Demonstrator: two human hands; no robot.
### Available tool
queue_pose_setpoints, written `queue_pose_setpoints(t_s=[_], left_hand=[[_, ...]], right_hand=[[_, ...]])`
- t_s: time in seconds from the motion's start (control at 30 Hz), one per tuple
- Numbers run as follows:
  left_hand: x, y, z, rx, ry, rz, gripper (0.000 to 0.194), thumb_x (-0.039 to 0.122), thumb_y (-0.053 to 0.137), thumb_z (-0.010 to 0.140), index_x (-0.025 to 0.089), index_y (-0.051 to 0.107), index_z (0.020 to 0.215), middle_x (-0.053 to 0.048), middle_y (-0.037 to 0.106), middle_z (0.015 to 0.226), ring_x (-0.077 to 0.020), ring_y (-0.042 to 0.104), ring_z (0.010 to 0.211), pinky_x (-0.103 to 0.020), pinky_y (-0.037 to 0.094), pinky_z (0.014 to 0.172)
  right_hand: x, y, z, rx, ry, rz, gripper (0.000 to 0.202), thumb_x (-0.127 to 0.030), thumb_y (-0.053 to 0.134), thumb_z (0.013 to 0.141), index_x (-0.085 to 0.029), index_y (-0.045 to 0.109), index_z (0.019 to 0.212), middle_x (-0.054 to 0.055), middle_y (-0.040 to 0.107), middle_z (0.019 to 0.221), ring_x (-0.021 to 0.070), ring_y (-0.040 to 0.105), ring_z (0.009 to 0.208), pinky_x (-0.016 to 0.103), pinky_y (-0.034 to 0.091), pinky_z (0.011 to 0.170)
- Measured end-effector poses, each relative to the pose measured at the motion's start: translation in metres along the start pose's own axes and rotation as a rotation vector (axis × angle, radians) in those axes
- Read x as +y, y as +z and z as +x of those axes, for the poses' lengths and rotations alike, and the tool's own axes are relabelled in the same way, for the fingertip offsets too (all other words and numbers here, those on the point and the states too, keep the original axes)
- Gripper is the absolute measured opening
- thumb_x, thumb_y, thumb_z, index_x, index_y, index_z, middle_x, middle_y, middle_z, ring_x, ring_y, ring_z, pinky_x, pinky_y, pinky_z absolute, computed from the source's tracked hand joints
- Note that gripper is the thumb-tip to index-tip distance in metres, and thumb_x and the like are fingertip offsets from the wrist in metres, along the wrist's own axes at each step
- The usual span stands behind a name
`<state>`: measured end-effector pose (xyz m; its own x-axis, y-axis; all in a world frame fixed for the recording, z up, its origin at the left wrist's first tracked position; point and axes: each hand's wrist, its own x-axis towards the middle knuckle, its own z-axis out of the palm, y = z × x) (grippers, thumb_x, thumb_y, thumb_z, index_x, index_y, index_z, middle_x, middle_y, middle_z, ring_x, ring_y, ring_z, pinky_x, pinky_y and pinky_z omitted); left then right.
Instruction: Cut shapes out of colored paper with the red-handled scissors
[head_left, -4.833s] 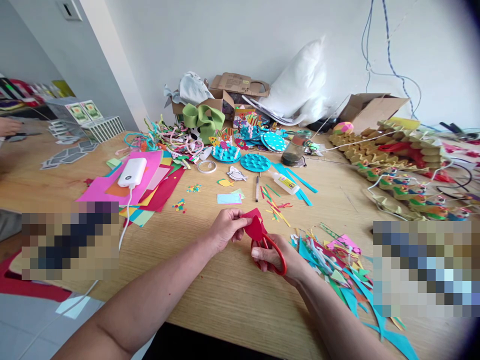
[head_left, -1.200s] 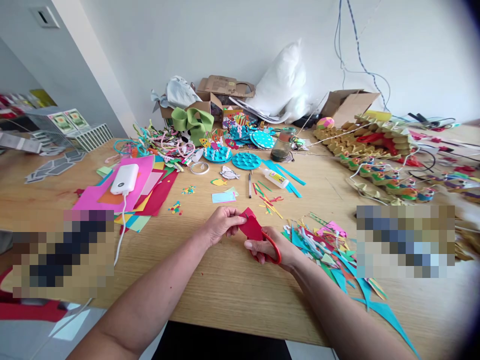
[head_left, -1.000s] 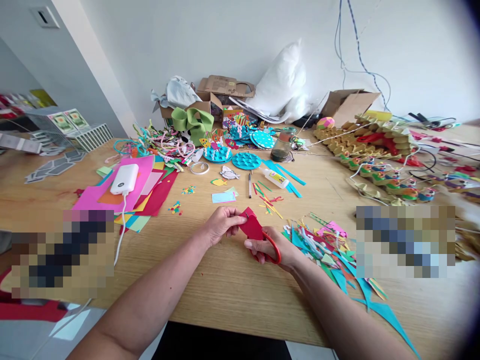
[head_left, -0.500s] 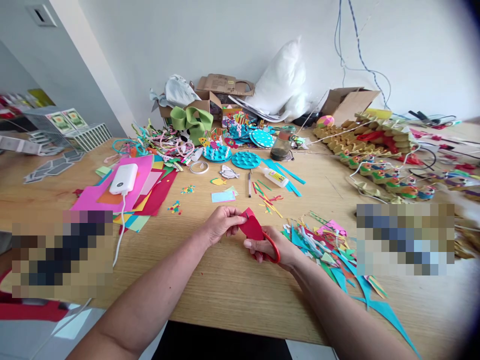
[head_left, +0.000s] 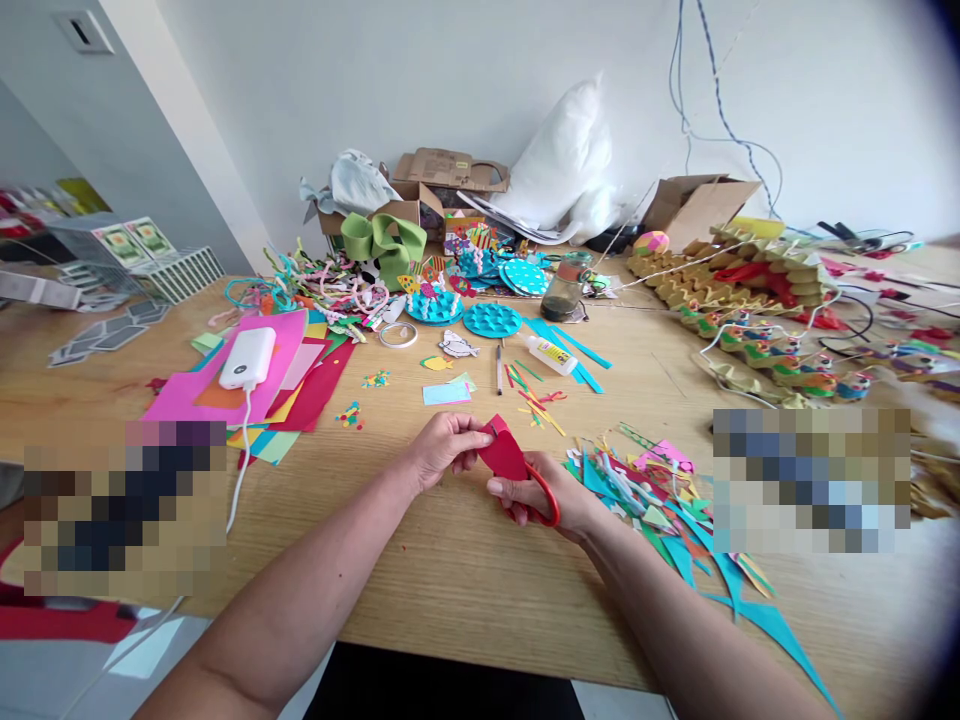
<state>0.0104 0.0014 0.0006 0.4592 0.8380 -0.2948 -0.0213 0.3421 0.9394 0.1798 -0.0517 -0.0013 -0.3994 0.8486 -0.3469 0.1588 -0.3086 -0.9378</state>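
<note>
My left hand (head_left: 450, 447) pinches the upper left edge of a small piece of red paper (head_left: 504, 455), held above the table near its front middle. In my right hand (head_left: 551, 495) is a pair of scissors (head_left: 553, 500) with red handles, my fingers closed round them. The blades are hidden behind the paper and fingers, so whether they are apart does not show. Beyond my hands lie a light blue paper rectangle (head_left: 446, 394), a yellow paper fish (head_left: 437, 364) and a white fish cutout (head_left: 458, 345).
Colourful paper scraps (head_left: 652, 490) lie right of my right hand. Coloured sheets (head_left: 300, 385) and a white power bank (head_left: 247, 358) with a cable are at left. A glue bottle (head_left: 551, 354), a pen (head_left: 499, 370) and a glass jar (head_left: 566, 288) stand or lie further back. Egg cartons (head_left: 720, 270) are at right.
</note>
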Motion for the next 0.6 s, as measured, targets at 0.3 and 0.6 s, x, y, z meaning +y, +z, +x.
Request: queue_pose_setpoints(t_s=[0.3, 0.6], left_hand=[[-0.0003, 0.0008, 0.0008, 0.041, 0.004, -0.031, 0.024, 0.034, 0.069, 0.064, 0.015, 0.059, 0.076, 0.004, 0.055, 0.053, -0.0044, 0.042, 0.039, -0.017, 0.025, 0.035], [-0.0003, 0.0006, 0.0004, 0.024, 0.011, -0.023, 0.023, 0.033, 0.069, 0.064, 0.014, 0.059, 0.074, 0.004, 0.053, 0.051, -0.0041, 0.043, 0.039, -0.016, 0.025, 0.035]], right_hand=[[-0.0056, 0.0006, -0.0012, 0.018, 0.020, -0.007, 0.040, -0.048, 0.074, 0.061, -0.014, 0.053, 0.058, -0.004, 0.053, 0.046, 0.0059, 0.044, 0.037, 0.018, 0.023, 0.037], [-0.0012, -0.0003, -0.0012, 0.011, 0.000, -0.011, 0.039, -0.047, 0.074, 0.062, -0.014, 0.053, 0.060, -0.004, 0.052, 0.045, 0.0056, 0.043, 0.036, 0.017, 0.023, 0.037]])
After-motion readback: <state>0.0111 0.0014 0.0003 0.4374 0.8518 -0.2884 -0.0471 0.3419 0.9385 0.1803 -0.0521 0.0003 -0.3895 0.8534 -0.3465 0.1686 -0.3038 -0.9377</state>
